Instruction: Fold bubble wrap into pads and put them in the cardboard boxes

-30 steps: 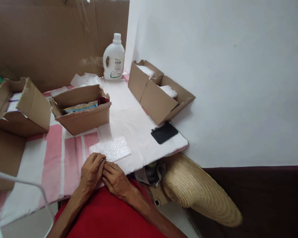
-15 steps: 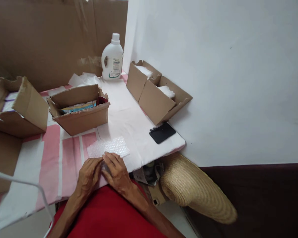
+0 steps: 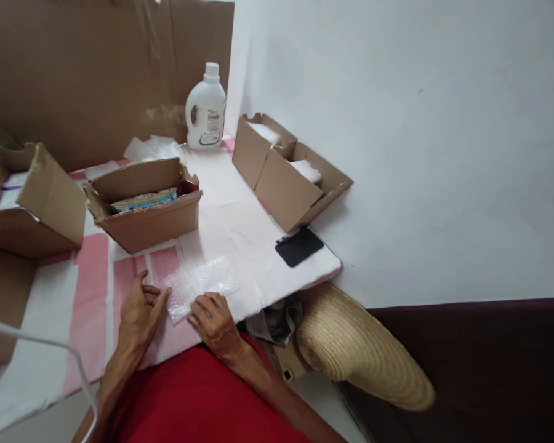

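A clear sheet or bag of bubble wrap point(image 3: 203, 280) lies flat on the table near its front edge. My right hand point(image 3: 215, 323) is closed at its near right edge, with the fingers curled over the wrap and the thumb close beneath them. Just left of the wrap, my left hand point(image 3: 138, 311) is open with its fingers apart, and one fingertip is close to the wrap's left edge. Whether that fingertip touches it I cannot tell.
An open cardboard box point(image 3: 150, 224) with packets stands behind the wrap, another box point(image 3: 58, 191) at left. Two joined boxes point(image 3: 286, 191) hold bubble wrap by the wall. A white bottle point(image 3: 206, 111), a black flat object point(image 3: 299, 247), a straw hat point(image 3: 364, 344) and a white cable point(image 3: 74, 351) are around.
My left hand has moved left, away from my right hand, and its fingers have spread. My right hand has stayed at the near edge, and more of the wrap shows between the hands.
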`<state>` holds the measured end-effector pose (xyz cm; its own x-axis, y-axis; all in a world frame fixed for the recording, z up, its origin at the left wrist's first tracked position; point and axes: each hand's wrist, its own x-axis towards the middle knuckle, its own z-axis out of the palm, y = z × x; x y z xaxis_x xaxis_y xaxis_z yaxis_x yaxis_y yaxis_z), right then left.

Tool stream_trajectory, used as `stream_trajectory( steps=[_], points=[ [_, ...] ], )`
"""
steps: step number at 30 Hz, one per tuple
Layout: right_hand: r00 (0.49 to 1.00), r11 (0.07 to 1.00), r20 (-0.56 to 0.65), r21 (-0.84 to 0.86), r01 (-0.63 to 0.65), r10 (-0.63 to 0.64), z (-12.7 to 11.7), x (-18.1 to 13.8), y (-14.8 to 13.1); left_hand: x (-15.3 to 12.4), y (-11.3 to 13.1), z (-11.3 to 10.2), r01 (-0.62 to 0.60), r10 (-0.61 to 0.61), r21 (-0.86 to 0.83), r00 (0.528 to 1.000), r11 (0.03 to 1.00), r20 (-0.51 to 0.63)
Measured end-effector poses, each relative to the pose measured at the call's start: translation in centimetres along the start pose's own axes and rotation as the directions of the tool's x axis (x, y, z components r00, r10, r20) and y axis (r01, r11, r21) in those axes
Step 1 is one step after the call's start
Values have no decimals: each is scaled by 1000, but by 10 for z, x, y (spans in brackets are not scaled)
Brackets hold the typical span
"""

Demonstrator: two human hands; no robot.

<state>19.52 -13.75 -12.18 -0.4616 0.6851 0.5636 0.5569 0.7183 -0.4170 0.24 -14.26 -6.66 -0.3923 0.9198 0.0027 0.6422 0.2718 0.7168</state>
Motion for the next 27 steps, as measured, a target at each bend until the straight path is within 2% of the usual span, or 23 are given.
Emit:
stream_trajectory(
  steps=[2, 4, 7, 11, 15, 18, 20, 23, 27],
  points=[
    [1000, 999, 26, 41, -2, 1, -3, 0, 2, 3, 1, -2, 75, -73, -18, 993, 997, 87],
    [998, 996, 58, 88, -5, 0, -7, -2, 3, 2, 1, -3, 100, -96, -21, 986, 995, 135],
    [998, 994, 68, 111, -7, 0, -12, -3, 4, 0, -1, -5, 129, -123, -28, 978, 991, 168],
    [996, 999, 91, 32, -2, 0, -10, -2, 4, -4, 1, -8, 150, -144, -25, 973, 988, 180],
    [989, 992, 98, -41, 118, -114, -8, 1, 8, -9, 7, -14, 121, -119, -5, 980, 993, 157],
    [975, 975, 69, -48, 215, -212, -13, 0, 13, -17, 6, -17, 187, -162, -104, 964, 977, 209],
    [967, 969, 77, -27, 246, -243, -20, 0, 16, -23, 3, -18, 287, -212, -257, 935, 923, 285],
    [955, 966, 148, 49, 254, -258, -32, 0, 16, -34, 0, -19, 425, -281, -456, 893, 782, 351],
    [939, 970, 270, 172, 173, -215, -42, -3, 8, -51, 3, -24, 589, -416, -550, 808, 592, 418]
  ],
)
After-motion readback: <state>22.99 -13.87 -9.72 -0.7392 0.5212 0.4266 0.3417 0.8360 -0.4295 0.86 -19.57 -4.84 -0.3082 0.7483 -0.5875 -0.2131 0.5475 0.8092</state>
